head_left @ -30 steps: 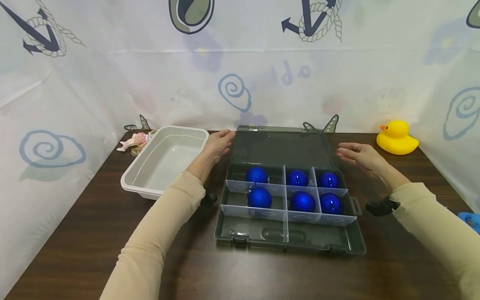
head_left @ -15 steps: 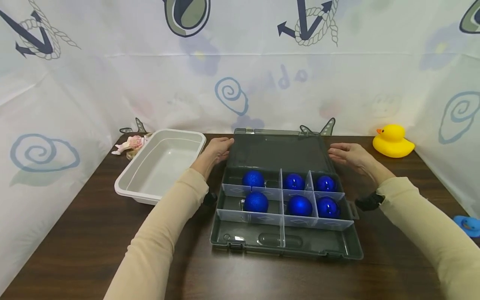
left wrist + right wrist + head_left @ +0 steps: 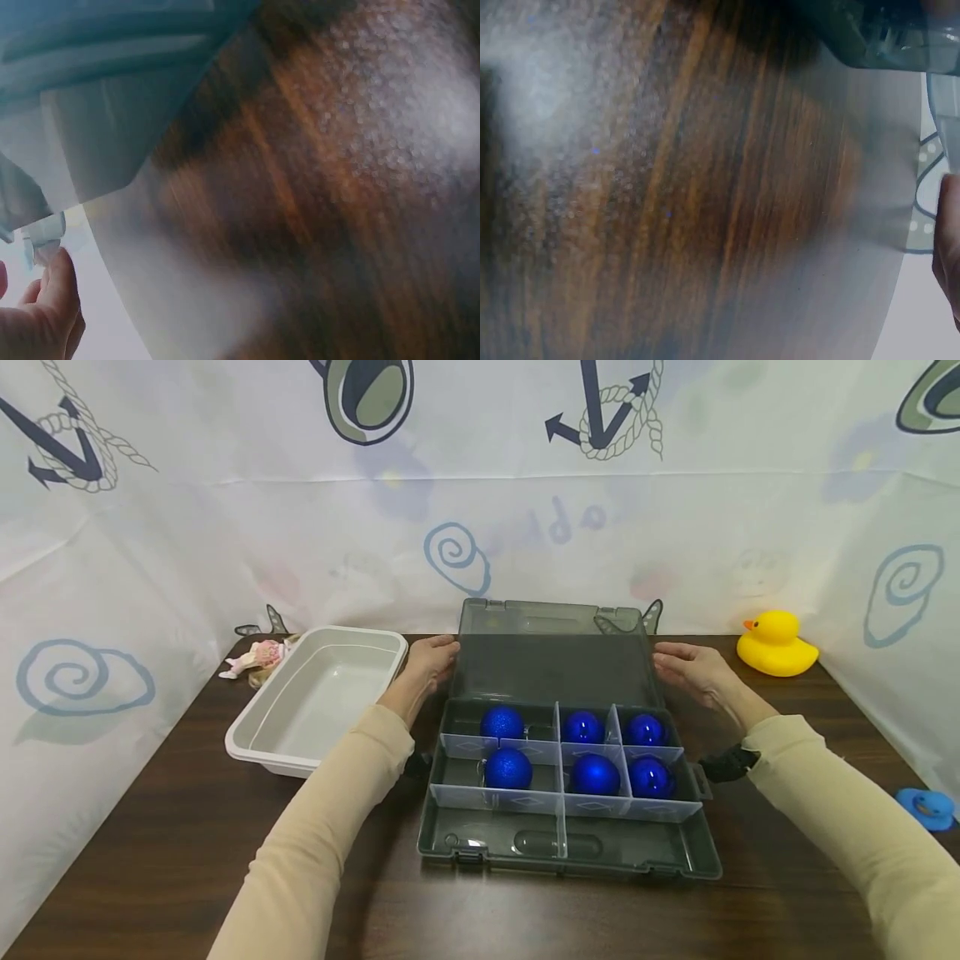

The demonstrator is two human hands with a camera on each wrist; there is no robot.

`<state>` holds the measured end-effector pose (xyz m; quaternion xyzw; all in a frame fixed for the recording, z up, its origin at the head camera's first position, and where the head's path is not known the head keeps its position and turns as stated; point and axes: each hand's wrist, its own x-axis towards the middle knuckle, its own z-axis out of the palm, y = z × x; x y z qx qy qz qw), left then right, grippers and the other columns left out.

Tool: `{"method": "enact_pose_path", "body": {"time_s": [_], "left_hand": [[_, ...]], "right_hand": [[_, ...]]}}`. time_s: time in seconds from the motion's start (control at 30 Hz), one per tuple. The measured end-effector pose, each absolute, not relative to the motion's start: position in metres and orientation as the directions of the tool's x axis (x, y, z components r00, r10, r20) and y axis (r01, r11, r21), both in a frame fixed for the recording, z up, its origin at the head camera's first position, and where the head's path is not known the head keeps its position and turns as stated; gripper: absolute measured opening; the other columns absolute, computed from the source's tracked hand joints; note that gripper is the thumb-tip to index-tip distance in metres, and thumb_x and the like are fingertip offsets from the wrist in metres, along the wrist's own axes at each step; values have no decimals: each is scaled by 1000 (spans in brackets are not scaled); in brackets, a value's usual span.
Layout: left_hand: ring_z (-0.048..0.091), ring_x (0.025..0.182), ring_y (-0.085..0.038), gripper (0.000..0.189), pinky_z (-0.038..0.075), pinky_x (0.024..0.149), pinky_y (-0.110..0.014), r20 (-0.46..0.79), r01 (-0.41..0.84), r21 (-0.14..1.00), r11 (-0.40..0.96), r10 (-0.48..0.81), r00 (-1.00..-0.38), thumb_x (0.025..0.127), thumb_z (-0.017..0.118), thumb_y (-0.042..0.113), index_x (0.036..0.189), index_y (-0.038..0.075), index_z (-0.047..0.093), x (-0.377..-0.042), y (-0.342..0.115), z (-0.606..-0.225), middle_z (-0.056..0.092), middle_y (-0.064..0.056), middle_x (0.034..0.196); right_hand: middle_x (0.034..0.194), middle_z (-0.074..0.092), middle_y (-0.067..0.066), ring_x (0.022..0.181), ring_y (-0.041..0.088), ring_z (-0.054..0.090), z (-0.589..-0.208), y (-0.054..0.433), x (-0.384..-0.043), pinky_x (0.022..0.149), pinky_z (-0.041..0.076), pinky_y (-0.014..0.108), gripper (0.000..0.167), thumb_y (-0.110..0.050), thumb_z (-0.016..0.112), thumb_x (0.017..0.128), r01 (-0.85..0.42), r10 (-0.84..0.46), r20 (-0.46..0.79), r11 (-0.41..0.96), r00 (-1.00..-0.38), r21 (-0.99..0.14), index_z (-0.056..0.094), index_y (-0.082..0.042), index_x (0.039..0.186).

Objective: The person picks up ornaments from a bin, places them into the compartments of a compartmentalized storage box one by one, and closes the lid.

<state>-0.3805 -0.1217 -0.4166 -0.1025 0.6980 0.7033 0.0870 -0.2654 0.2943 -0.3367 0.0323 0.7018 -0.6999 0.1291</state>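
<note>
A smoky translucent divider box [image 3: 491,837] sits on the table with its hinged lid [image 3: 555,668] raised and leaning back. Clear dividers split the tray. Blue Christmas baubles, such as a glittery bauble [image 3: 507,768] and a shiny bauble [image 3: 651,777], lie in its back and middle rows; the front row holds none. My left hand [image 3: 427,662] has extended fingers at the lid's left edge. At the right edge, the fingers of my right hand [image 3: 697,672] are also extended. Both wrist views show fingertips near the lid, the left hand [image 3: 56,307] and right hand [image 3: 949,247].
Left of the box stands an off-white plastic basin [image 3: 243,735], close to my left forearm. Behind it lies a small doll [image 3: 262,658] in pink. A yellow rubber duck [image 3: 777,645] is at the back right, and a blue toy [image 3: 927,808] near the right edge. A patterned curtain [image 3: 300,543] encloses the table [image 3: 570,927].
Both hands have come in to the lid's side edges, the right one moving left. The lid has tilted up, its far edge now higher against the curtain. The baubles stay in their compartments.
</note>
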Motion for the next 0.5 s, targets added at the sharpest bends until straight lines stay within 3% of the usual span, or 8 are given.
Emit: {"method": "enact_pose_path", "body": {"time_s": [0.07,0.23,0.37,0.5], "left_hand": [[61,104,-15,40,53,83,-32,-225,-223,974,-32,-48,-973,86,69,18,125,14,61,-375,-118,-410,64,-6,120],[59,112,-17,40,48,94,-32,-175,-170,983,-64,-73,-982,90,64,13,130,12,58,-334,-105,-365,59,-7,128],[51,125,-22,43,42,102,-36,-186,-188,982,24,-79,-979,96,53,10,138,10,48,-300,-98,-324,51,-11,138],[48,127,-25,44,41,102,-38,-189,-192,979,68,-50,-981,97,50,10,141,8,43,-286,-98,-307,47,-13,141]], "right_hand": [[86,66,-17,83,-3,63,-335,293,-265,76,51,13,63,-8,54,94,203,-95,-202,-6,-975,-979,20,9,145],[87,66,-19,81,-3,62,-332,294,-263,72,50,10,63,-13,59,92,135,-32,-135,7,-990,-991,27,7,142],[87,66,-20,81,-3,62,-329,295,-262,71,50,10,65,-12,60,91,89,-42,-89,-6,-995,-996,25,10,142],[89,66,-19,81,-3,62,-324,296,-260,71,50,11,70,-13,63,89,84,-50,-83,-23,-995,-996,23,9,142]]}}
